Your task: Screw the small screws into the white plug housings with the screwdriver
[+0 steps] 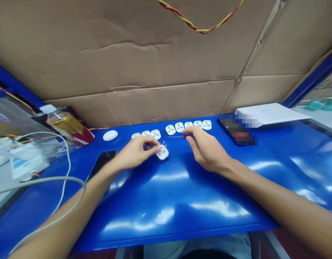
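Left hand: fingers pinched on a white part, which rests on the blue table just in front of the row of parts. 
Right hand: fingertips closed on a red-handled screwdriver, its shaft lying level just in front of the row and pointing left. 
Phone: left of the row, nearer the person.

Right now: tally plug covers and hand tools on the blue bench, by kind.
plug covers: 9
screwdriver: 1
Total: 10
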Demonstrator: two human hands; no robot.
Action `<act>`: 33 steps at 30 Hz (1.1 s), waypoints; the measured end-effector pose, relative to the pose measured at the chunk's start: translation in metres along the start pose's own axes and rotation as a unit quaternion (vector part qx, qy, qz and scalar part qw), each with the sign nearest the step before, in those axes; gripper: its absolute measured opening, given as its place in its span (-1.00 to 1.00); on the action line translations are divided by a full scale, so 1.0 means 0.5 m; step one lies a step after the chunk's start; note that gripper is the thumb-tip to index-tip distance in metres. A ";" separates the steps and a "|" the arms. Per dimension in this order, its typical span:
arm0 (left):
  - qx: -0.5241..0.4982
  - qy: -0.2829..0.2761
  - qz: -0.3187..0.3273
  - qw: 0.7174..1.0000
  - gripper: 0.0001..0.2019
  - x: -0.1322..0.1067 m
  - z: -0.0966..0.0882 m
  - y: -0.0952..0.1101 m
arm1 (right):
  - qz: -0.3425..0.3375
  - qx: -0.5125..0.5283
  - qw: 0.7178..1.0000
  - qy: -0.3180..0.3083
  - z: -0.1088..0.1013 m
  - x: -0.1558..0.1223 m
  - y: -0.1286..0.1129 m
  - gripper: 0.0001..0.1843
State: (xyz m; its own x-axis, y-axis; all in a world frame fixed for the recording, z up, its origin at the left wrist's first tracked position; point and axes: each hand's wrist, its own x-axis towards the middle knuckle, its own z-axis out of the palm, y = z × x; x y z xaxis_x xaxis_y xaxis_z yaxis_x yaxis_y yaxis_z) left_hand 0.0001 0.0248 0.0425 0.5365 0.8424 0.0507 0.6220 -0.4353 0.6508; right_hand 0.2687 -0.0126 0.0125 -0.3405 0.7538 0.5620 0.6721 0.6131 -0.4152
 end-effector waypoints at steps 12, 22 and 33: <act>0.152 0.016 0.020 0.988 -0.74 0.165 -0.054 -0.004 | 0.002 -0.008 1.000 0.002 -0.005 0.002 0.006 -0.73; 0.175 0.022 -0.025 0.984 -0.79 0.177 -0.026 -0.010 | 0.008 0.000 1.000 -0.013 -0.003 0.001 0.001 -0.71; 0.141 0.008 -0.017 0.990 -0.69 0.215 -0.023 -0.029 | -0.003 -0.001 1.000 -0.008 -0.002 0.001 0.004 -0.72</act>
State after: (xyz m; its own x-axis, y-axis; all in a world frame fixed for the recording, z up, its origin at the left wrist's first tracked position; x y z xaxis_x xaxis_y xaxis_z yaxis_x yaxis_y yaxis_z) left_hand 0.0421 0.1252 0.0471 0.5043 0.8624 0.0452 0.7757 -0.4754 0.4150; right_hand 0.2705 -0.0109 0.0127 -0.3541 0.7543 0.5529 0.6712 0.6166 -0.4114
